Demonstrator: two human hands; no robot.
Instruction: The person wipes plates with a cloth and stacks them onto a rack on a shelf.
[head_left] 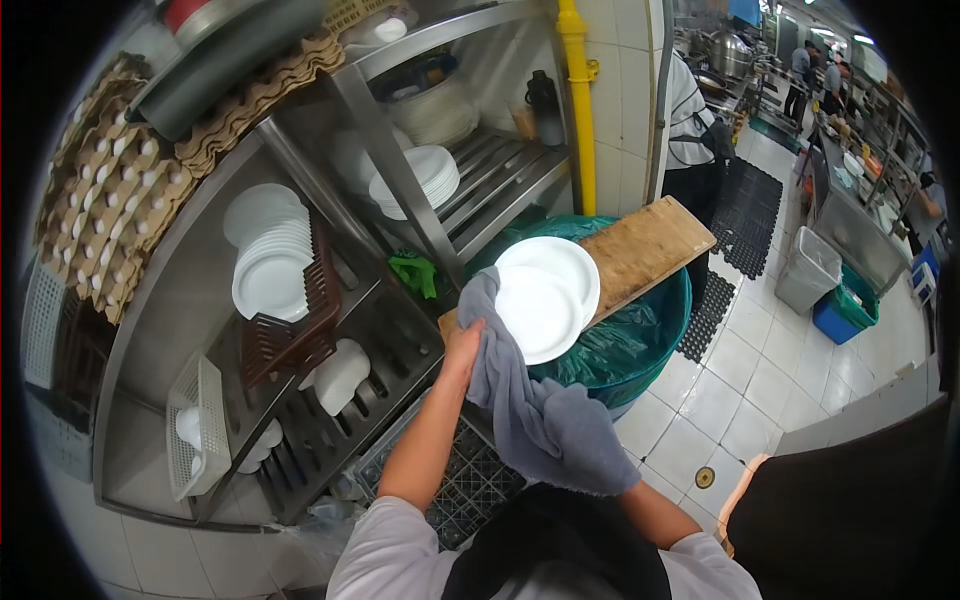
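A grey towel (pixel 530 420) drapes from the near edge of a white plate (pixel 538 320) down over my right hand (pixel 605 465). My left hand (pixel 462 350) is closed on the towel at the plate's left edge; whether its fingers also grip the plate is hidden. My right hand's fingers are covered by the cloth, so their pose does not show. Beneath and behind the front plate is a second white plate (pixel 575 265), overlapping it. Both are above a wooden board (pixel 650 250) that lies across a bin lined with a green bag (pixel 625 345).
A brown rack (pixel 290 345) of white plates stands on the metal shelving at left. Plate stacks (pixel 425 180) sit on another shelf. Egg trays (pixel 110 190) are at upper left. A yellow pipe (pixel 575 100) runs down the wall. A person (pixel 690 120) stands beyond the bin.
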